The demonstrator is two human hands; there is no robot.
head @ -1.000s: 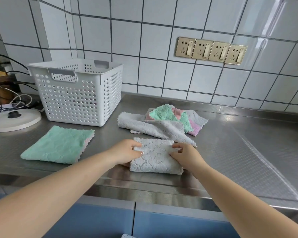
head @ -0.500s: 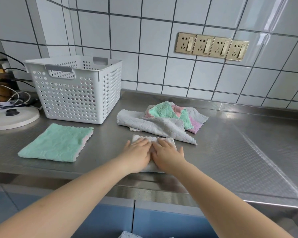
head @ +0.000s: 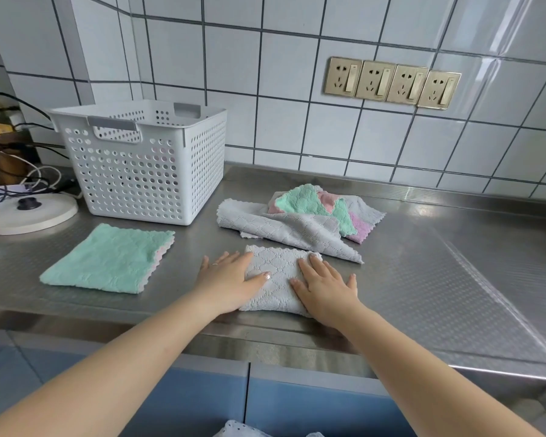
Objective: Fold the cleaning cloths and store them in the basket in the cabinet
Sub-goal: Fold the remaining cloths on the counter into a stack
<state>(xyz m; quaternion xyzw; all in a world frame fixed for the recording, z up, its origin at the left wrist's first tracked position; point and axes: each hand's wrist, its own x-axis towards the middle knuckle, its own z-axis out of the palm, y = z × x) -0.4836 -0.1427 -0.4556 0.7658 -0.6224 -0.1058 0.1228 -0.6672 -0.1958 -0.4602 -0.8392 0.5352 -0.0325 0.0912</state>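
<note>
two flat hands, left hand (head: pixel 226 280) and right hand (head: pixel 323 287), on folded grey cloth (head: pixel 278 279), basket (head: pixel 145 162) behind

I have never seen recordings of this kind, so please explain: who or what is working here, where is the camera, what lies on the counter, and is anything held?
There is no machine: a person works with two bare hands. The one camera sits on the person's head and looks forward and down, so both arms reach in from below. The left hand and right hand lie flat, fingers straight, pressing a folded grey cloth onto the steel counter; nothing is gripped. To the left lies a folded green cloth. Behind the hands is a pile of unfolded cloths, and the white basket stands by the wall.
</note>
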